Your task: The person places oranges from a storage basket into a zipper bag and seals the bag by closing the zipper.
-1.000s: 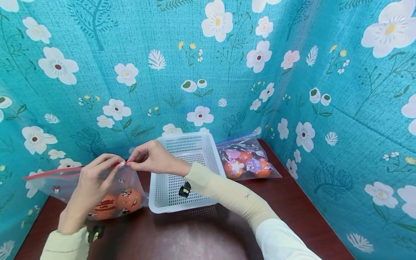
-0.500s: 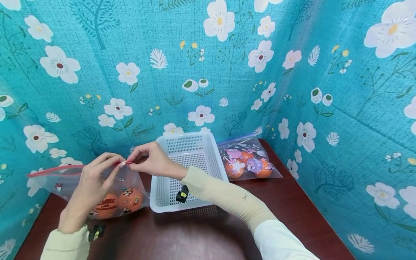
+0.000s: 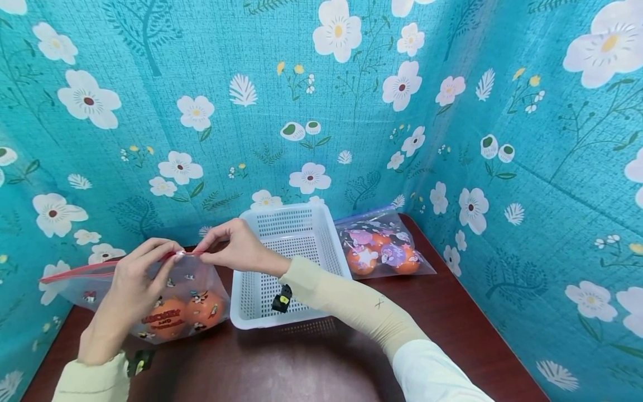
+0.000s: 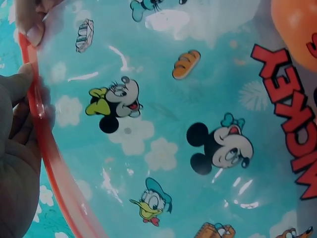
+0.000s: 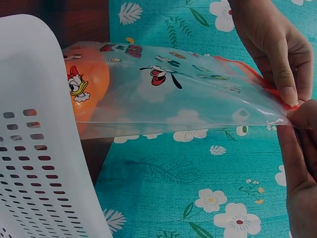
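A clear zip bag [image 3: 206, 285] with a red zip strip and printed cartoon figures stands at the left of the table, round orange fruits [image 3: 203, 310] inside. My right hand [image 3: 236, 245] pinches the bag's top corner at the right end of the strip. Close beside it, my left hand [image 3: 138, 279] pinches the same red strip [image 4: 37, 99] between thumb and fingers. Left of the hand, the strip's two edges stand apart in the head view. The right wrist view has both hands' fingertips [image 5: 290, 96] nearly meeting at the corner.
A white perforated plastic basket [image 3: 293, 321] stands just right of the bag, under my right forearm. Beyond it lies a second zip bag [image 3: 384, 251] with a purple strip, holding several orange fruits. Floral blue curtains [image 3: 301, 111] rise behind the dark red table [image 3: 281, 363].
My left hand has slid slightly left along the red strip, away from the right hand. The right hand stays pinching the corner.
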Tool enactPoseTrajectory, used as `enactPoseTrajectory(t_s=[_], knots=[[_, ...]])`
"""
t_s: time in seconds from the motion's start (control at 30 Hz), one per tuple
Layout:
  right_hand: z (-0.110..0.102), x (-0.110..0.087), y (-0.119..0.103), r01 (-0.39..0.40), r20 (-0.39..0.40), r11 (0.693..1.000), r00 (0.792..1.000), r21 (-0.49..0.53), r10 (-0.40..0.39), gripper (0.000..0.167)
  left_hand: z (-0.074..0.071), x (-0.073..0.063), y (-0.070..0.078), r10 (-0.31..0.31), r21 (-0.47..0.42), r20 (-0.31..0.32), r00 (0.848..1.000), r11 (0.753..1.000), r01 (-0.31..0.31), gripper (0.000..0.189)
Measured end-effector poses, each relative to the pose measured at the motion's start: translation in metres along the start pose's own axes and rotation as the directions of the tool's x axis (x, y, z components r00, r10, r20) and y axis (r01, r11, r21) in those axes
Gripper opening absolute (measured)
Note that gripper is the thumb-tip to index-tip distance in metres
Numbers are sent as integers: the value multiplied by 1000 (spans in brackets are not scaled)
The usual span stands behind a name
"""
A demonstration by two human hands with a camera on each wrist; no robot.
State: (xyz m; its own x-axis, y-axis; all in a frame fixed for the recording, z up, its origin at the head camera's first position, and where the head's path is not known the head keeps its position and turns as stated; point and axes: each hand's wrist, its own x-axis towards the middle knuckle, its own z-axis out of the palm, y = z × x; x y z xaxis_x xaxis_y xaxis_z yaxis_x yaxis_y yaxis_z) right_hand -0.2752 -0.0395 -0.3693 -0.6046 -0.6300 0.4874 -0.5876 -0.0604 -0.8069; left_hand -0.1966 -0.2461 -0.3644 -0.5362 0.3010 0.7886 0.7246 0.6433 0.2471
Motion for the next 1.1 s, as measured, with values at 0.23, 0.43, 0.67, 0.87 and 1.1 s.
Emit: enactPoseTrajectory(t_s=[0.23, 0.43, 0.67, 0.87, 1.1], knots=[[-2, -2, 0, -22, 10, 1000, 1000, 12, 22, 9, -5, -6, -3, -47, 42, 10, 999, 998, 47, 44], [-4, -2, 1, -33, 3, 999, 999, 28, 33, 9, -11, -10, -6, -82, 78, 3, 997, 994, 81, 44], [-4, -4, 2, -46, 3, 998, 999, 53, 46, 9, -19, -16, -8, -109, 104, -3, 994, 989, 109, 42], [-5, -6, 3, -46, 2, 997, 999, 59, 46, 9, -28, -22, -12, -119, 117, -15, 993, 986, 120, 44], [-8, -7, 5, -35, 3, 997, 999, 72, 35, 9, -38, -31, -17, -122, 115, -29, 992, 986, 124, 28]])
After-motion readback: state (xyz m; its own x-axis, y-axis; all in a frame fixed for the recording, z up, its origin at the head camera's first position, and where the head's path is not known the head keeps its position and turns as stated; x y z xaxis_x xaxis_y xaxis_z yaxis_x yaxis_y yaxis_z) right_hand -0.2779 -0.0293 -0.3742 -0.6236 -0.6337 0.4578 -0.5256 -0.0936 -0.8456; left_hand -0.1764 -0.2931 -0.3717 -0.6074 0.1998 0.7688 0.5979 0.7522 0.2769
